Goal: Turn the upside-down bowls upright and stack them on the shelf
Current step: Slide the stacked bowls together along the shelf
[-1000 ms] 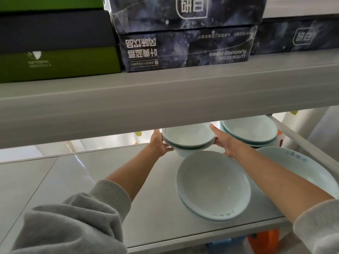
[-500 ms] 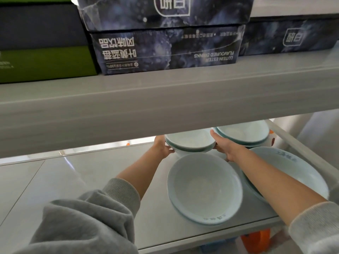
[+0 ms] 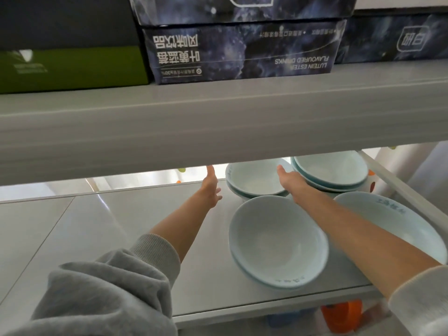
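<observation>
Beside the rear stack point(image 3: 257, 180) on the shelf point(image 3: 135, 229), your left hand point(image 3: 212, 187) and right hand point(image 3: 289, 181) are spread, holding nothing; bowls upright, nested; risk: your right forearm crosses the front stack point(image 3: 278, 241) and could knock it.

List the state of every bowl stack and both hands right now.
Rear-left stack of pale green ceramic bowls: upright, released.
Rear-right pale green bowl stack: upright.
Front pale green bowl stack: upright.
Right-edge pale green bowl: upright.
Left hand: open, empty.
Right hand: open, empty.
</observation>
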The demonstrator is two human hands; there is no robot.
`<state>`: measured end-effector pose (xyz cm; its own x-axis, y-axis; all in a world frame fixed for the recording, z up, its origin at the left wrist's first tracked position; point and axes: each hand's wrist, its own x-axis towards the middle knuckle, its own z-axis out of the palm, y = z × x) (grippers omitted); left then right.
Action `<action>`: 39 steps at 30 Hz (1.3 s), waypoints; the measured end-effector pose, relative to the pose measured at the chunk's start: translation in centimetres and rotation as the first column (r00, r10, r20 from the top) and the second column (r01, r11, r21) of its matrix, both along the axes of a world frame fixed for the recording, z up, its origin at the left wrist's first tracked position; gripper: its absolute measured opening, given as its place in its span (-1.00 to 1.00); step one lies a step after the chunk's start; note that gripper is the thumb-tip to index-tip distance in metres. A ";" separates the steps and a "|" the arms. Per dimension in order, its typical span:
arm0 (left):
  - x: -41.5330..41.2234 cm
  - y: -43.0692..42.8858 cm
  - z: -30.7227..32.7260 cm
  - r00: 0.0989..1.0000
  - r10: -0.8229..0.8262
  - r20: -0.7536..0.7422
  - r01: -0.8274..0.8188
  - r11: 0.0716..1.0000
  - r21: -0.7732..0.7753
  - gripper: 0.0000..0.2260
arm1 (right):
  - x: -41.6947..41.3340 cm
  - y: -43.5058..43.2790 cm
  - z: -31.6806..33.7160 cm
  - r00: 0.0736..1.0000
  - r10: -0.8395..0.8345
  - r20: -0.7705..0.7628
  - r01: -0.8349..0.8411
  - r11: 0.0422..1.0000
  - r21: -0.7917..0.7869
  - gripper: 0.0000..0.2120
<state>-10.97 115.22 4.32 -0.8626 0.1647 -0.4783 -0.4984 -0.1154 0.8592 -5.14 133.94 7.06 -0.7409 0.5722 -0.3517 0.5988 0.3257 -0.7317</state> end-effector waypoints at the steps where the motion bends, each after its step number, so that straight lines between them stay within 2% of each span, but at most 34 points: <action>1: 0.0 -0.8 0.0 1.000 0.020 -0.008 -0.019 1.000 0.010 -0.26 | -0.3 -0.6 0.2 1.000 0.005 -0.002 -0.005 0.998 0.060 -0.31; 4: 0.0 -3.7 0.0 0.996 0.086 -0.016 -0.085 0.996 0.023 -0.26 | -0.6 -2.9 0.6 0.997 0.067 -0.047 -0.050 0.955 0.292 -0.28; 6: 0.1 -5.9 0.0 0.991 0.133 -0.021 -0.132 0.991 0.033 -0.26 | -0.9 -5.1 1.0 0.976 0.169 -0.140 -0.114 0.935 0.335 -0.31; 9: 0.9 -9.8 0.0 0.978 0.207 -0.018 -0.205 0.977 0.063 -0.31 | -1.3 -9.7 1.4 0.899 0.320 -0.300 -0.298 0.947 0.118 -0.49; 11: 1.6 -12.4 -0.1 0.966 0.258 -0.012 -0.257 0.964 0.075 -0.33 | -1.3 -13.3 1.1 0.871 0.362 -0.333 -0.403 0.913 -0.062 -0.63; 15: 3.5 -17.9 -0.3 0.954 0.299 0.020 -0.300 0.951 0.081 -0.33 | -0.8 -20.9 -0.3 0.890 0.339 -0.305 -0.446 0.790 -0.422 -0.48; 17: 4.5 -21.2 -0.3 0.954 0.298 0.026 -0.299 0.951 0.084 -0.32 | -0.5 -24.9 -1.1 0.899 0.349 -0.266 -0.438 0.713 -0.548 -0.42; 20: 5.9 -26.5 0.5 0.950 0.311 -0.013 -0.309 0.947 0.083 -0.33 | -0.4 -30.5 -2.0 0.893 0.395 -0.217 -0.437 0.638 -0.635 -0.39; 23: 7.0 -32.5 1.5 0.907 0.395 -0.148 -0.396 0.918 0.023 -0.42 | -0.3 -35.9 -2.4 0.876 0.442 -0.192 -0.443 0.583 -0.680 -0.40; 25: 7.5 -36.9 1.9 0.822 0.490 -0.291 -0.526 0.849 -0.057 -0.55 | -0.1 -39.5 -2.4 0.861 0.473 -0.189 -0.454 0.546 -0.704 -0.39; 26: 7.9 -38.9 2.2 0.764 0.527 -0.373 -0.605 0.786 -0.129 -0.56 | -0.1 -41.2 -2.5 0.853 0.485 -0.191 -0.460 0.529 -0.713 -0.39; 29: 10.0 -45.5 3.0 0.598 0.562 -0.571 -0.796 0.501 -0.340 -0.61 | 0.4 -46.8 -2.9 0.830 0.526 -0.188 -0.472 0.482 -0.738 -0.37; 31: 10.9 -49.7 2.8 0.501 0.603 -0.621 -0.864 0.308 -0.397 -0.66 | 0.8 -50.1 -3.2 0.812 0.554 -0.183 -0.478 0.453 -0.752 -0.35; 33: 11.7 -53.5 2.1 0.437 0.666 -0.604 -0.878 0.170 -0.448 -0.65 | 1.2 -53.2 -3.7 0.791 0.583 -0.186 -0.490 0.422 -0.763 -0.33; 34: 12.1 -54.7 1.8 0.432 0.705 -0.562 -0.858 0.130 -0.497 -0.62 | 1.4 -54.3 -3.9 0.784 0.592 -0.184 -0.491 0.412 -0.767 -0.33; 36: 13.0 -56.7 1.2 0.455 0.760 -0.464 -0.796 0.114 -0.594 -0.55 | 1.9 -56.7 -4.3 0.778 0.602 -0.181 -0.483 0.388 -0.785 -0.32; 39: 13.4 -59.1 0.1 0.460 0.836 -0.301 -0.782 0.221 -0.583 -0.44 | 2.5 -59.4 -4.5 0.773 0.608 -0.183 -0.481 0.373 -0.794 -0.32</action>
